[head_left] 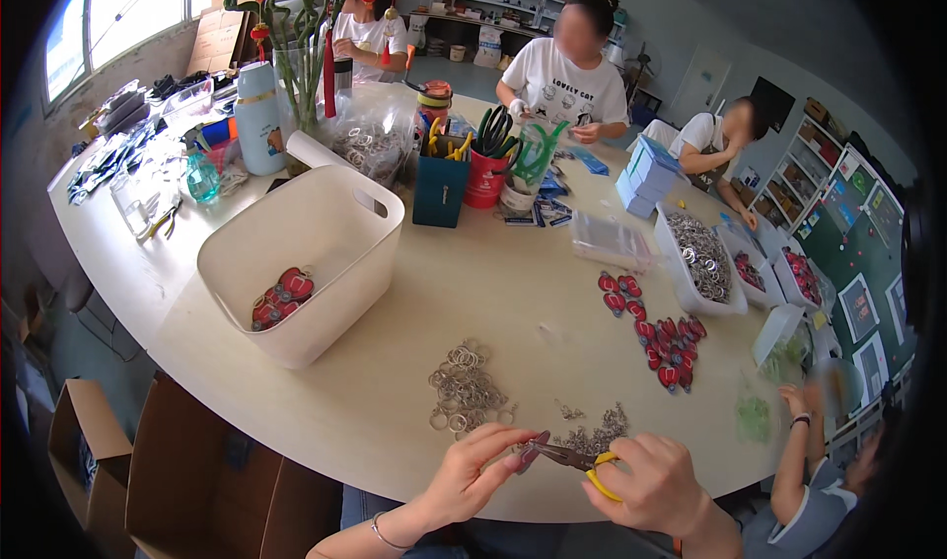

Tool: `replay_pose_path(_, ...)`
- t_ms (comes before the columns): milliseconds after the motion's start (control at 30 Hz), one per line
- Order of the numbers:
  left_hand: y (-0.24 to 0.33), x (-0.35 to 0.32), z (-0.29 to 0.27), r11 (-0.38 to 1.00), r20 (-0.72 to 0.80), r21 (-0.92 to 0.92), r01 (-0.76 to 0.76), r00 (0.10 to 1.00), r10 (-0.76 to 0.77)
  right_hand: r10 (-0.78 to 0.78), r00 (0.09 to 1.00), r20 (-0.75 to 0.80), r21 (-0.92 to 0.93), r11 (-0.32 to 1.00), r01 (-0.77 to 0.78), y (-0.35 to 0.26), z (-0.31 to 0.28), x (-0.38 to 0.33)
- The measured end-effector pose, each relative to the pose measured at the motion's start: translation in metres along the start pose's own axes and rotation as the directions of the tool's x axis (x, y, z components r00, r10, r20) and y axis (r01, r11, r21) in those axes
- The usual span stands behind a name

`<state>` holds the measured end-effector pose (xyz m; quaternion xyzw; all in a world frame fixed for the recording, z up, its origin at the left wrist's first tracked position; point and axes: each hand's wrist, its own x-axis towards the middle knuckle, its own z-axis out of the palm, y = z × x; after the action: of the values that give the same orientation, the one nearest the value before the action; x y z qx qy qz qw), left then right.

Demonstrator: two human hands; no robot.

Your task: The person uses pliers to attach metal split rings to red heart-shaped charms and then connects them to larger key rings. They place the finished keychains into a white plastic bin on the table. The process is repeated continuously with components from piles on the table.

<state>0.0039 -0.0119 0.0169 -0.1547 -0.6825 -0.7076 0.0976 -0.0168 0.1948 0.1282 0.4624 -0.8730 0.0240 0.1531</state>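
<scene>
Near the front edge of the table, my left hand (pixel 472 475) pinches a small dark red piece (pixel 533 450), which looks like one of the red charms. My right hand (pixel 653 480) grips needle-nose pliers (pixel 564 454) with yellow handles, their tips meeting the piece at my left fingertips. Whether the jaws hold a ring there is too small to tell. Just beyond my left hand lies a heap of key rings (pixel 466 385). A pile of small metal links (pixel 602 429) sits behind the pliers. Farther right are red charms (pixel 671 350) in a cluster, with a smaller group (pixel 621 293) behind.
A white bin (pixel 340 298) holding several red charms stands at left. Behind it are a blue bottle (pixel 258 125), a teal tool holder (pixel 440 192) and a red cup (pixel 483 179). A tub of metal rings (pixel 735 300) is at right. Several people sit around the table.
</scene>
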Motion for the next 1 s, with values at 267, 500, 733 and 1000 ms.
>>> replay_pose_path(267, -0.010, -0.002, 0.017, 0.929, -0.199, 0.305, -0.212, 0.939, 0.280, 0.007, 1.000, 0.015, 0.006, 1.000, -0.007, -0.005, -0.005, 0.001)
replay_pose_path(500, -0.012, -0.001, 0.011, 0.872, -0.244, 0.402, -0.279, 0.886, 0.395, 0.007, 0.999, 0.040, 0.000, 1.000, -0.007, -0.009, -0.005, 0.008)
replay_pose_path(733, -0.012, -0.009, 0.001, 0.843, -0.239, 0.471, -0.259, 0.882, 0.405, 0.029, 1.000, 0.002, 0.169, 0.985, -0.029, -0.019, -0.008, 0.015)
replay_pose_path(1000, -0.013, -0.006, 0.004, 0.819, -0.260, 0.487, -0.302, 0.846, 0.466, 0.027, 1.000, 0.005, 0.144, 0.989, -0.027, -0.022, -0.012, 0.015)
